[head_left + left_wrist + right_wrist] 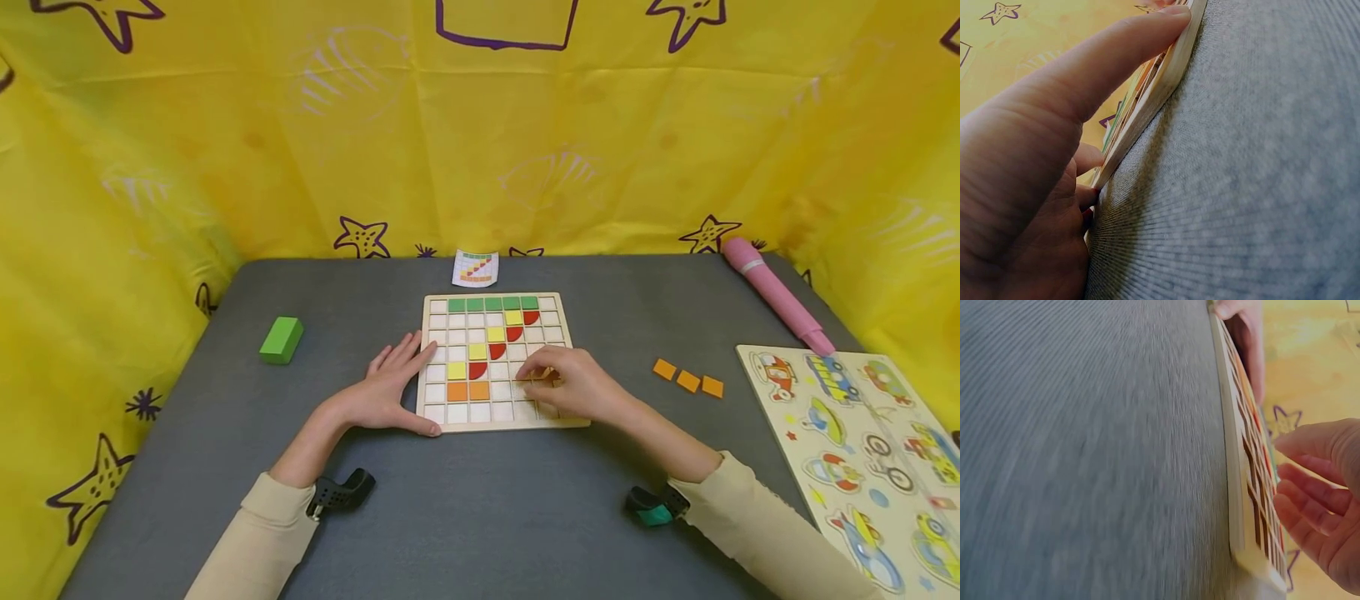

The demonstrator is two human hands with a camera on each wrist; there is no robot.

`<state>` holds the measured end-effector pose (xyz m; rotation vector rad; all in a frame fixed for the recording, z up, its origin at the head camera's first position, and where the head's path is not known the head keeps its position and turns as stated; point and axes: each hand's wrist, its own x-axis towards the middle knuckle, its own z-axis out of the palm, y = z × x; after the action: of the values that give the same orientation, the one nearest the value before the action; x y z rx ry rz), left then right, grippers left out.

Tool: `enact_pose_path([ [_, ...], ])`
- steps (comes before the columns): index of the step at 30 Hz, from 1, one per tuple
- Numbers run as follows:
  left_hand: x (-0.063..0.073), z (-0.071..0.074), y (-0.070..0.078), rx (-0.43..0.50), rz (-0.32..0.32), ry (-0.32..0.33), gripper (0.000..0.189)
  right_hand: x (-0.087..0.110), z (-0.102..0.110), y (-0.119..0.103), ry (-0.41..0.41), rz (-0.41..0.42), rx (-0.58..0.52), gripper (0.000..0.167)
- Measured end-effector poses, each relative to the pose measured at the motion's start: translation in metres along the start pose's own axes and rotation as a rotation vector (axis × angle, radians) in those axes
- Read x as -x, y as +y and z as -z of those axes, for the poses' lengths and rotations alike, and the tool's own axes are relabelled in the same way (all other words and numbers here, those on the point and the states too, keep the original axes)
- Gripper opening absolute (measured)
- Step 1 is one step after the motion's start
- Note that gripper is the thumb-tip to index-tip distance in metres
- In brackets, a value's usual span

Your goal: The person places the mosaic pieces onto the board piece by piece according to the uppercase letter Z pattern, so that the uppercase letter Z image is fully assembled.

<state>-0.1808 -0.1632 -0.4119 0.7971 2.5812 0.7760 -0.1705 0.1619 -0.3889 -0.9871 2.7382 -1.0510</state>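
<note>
A wooden grid board (501, 412) lies on the dark table with green, yellow, red and orange pieces in its cells. Two orange squares (468, 391) sit side by side in a lower row. At the board's left edge, my left hand (386, 392) has its fingers spread; thumb and fingertips touch the frame. My right hand (573, 383) hovers over the right half of the grid, fingers loosely bent. In the right wrist view its thumb (1310, 440) stands apart from the fingers, and no piece shows between them.
Three loose orange squares (687, 381) lie right of the board. Behind it is a small pattern card (476, 269). A green block (282, 340) stands at left. On the right are a pink cylindrical object (780, 298) and a picture puzzle board (847, 433). Yellow cloth (465, 167) hangs behind the table.
</note>
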Motion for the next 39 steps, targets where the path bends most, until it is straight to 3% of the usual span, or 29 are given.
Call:
enact_pose_path([
  [12,0.001,0.001,0.002,-0.007,0.005,-0.002,0.122,0.038,0.034,0.032,0.076,-0.103,0.026,0.018],
  [22,-0.001,0.002,0.002,-0.013,0.013,-0.012,0.122,0.07,0.061,0.052,0.165,-0.16,0.12,0.019],
  [33,0.0,0.002,0.003,0.014,0.003,-0.009,0.121,0.094,0.084,0.074,0.237,-0.103,0.287,0.022],
  [39,0.0,0.002,0.003,0.019,0.005,-0.01,0.121,0.1,0.091,0.082,0.233,-0.1,0.309,0.018],
])
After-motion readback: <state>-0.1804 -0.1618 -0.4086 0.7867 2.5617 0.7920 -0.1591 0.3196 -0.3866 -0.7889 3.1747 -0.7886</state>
